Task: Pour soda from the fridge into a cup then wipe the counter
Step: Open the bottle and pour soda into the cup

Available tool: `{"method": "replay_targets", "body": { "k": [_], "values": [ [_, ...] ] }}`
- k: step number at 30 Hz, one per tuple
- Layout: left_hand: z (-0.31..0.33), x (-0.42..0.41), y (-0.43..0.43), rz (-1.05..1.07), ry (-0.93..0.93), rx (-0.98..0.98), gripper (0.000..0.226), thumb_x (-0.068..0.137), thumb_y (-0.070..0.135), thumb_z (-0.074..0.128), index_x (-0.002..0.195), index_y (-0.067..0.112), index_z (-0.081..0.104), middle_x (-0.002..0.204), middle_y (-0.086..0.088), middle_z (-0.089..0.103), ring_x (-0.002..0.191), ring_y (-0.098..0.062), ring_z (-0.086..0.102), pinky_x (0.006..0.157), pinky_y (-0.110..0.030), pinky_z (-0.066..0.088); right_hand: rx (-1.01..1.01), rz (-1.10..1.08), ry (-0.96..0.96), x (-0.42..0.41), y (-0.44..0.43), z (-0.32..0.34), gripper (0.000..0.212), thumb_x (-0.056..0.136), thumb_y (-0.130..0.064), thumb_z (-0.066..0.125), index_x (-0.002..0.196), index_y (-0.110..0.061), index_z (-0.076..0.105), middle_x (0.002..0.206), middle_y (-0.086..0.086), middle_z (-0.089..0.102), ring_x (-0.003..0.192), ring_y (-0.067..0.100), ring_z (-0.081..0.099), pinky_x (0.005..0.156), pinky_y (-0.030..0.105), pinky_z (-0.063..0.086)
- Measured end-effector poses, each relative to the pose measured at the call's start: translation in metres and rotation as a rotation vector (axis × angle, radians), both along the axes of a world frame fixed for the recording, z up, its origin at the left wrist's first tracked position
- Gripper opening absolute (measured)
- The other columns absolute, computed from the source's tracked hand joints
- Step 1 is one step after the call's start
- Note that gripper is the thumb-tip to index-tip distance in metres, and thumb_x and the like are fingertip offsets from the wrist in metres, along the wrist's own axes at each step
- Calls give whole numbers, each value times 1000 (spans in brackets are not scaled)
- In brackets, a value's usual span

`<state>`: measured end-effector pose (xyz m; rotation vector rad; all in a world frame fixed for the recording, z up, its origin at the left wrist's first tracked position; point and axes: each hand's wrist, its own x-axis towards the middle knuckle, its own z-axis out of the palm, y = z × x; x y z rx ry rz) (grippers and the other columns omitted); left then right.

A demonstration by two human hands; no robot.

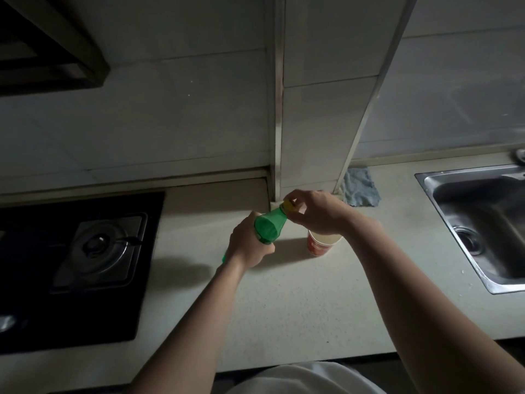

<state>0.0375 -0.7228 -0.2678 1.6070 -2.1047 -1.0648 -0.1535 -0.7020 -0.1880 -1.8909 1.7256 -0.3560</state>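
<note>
At the dim speckled counter point(284, 308), the left hand point(250, 245) grips the green bottle point(270, 226). The right hand point(318, 211) pinches its yellow cap point(289, 205). Just beneath the right hand stands a red cup point(319, 247), its print unreadable.

the left hand point(250, 241) grips a green bottle point(270, 227) above the counter point(284, 294), tilted. the right hand point(315, 211) pinches its yellow cap point(288, 205). just below that hand stands a red cup point(319, 245) holding pale liquid. a blue cloth point(359, 190) lies by the wall, a sink point(483, 217) to the right, a stove point(93, 251) to the left.
</note>
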Motion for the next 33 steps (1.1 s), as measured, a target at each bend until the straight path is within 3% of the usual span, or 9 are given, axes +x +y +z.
{"method": "replay_targets", "body": {
  "k": [4, 7, 10, 17, 21, 25, 29, 31, 33],
  "values": [
    [0, -5, 1, 30, 19, 15, 35, 67, 17, 73, 94, 22, 51, 84, 6, 62, 78, -15, 61, 68, -35, 54, -43, -159, 0, 1, 0, -1, 53, 92, -58, 49, 125, -18, 57, 106, 2, 69, 87, 16, 65, 70, 28, 52],
    [-2, -6, 0, 2, -5, -10, 36, 66, 17, 73, 94, 22, 50, 83, 6, 61, 76, -15, 61, 72, -40, 56, -120, -148, 43, -1, -2, -2, 30, 93, -47, 56, 106, -20, 63, 95, 2, 71, 75, 12, 64, 61, 26, 54],
    [-3, -4, 0, -11, -11, -22, 37, 67, 15, 73, 95, 23, 50, 84, 7, 61, 77, -13, 61, 74, -42, 56, -84, -43, -8, -7, 0, 4, 27, 92, -36, 63, 117, -25, 63, 105, -2, 70, 78, 4, 60, 60, 10, 43],
    [-2, -5, 1, -15, -5, -24, 40, 64, 17, 71, 96, 30, 49, 86, 11, 61, 80, -13, 61, 80, -43, 55, -99, -110, 12, -6, 2, -2, 28, 96, -37, 55, 112, -17, 67, 99, 3, 73, 76, 13, 68, 69, 31, 60],
    [-4, -3, 3, -11, -8, -25, 47, 65, 16, 73, 107, 27, 54, 89, 12, 62, 82, -12, 62, 81, -42, 55, -8, -36, -50, -13, 3, 0, 42, 93, -36, 61, 133, -26, 55, 115, -2, 68, 86, 8, 64, 76, 21, 53],
    [0, -6, 5, -43, -26, -49, 48, 66, 16, 73, 110, 24, 54, 90, 9, 61, 82, -15, 61, 80, -42, 55, -64, -120, -23, -12, 2, -1, 29, 94, -36, 59, 114, -16, 65, 103, -1, 70, 75, 5, 62, 59, 12, 48],
    [1, -6, 6, -60, -51, -62, 53, 64, 17, 73, 113, 23, 54, 92, 8, 62, 83, -16, 62, 80, -43, 56, -35, -8, -75, -17, 5, 3, 29, 91, -21, 65, 120, -20, 63, 115, 0, 68, 87, 7, 65, 74, 18, 55],
    [1, -8, 6, -52, -53, -60, 53, 64, 18, 72, 114, 25, 55, 93, 8, 62, 84, -17, 62, 81, -43, 55, -23, -47, -108, -19, 6, 2, 42, 88, -31, 68, 128, -25, 57, 116, -4, 64, 88, 7, 66, 78, 22, 56],
    [3, -10, 6, -46, -54, -53, 51, 64, 17, 71, 111, 25, 55, 92, 8, 62, 83, -17, 61, 80, -42, 55, -38, -125, -83, -18, 7, 0, 41, 89, -42, 64, 124, -23, 59, 103, -8, 64, 79, 4, 65, 66, 17, 52]
  ]
}}
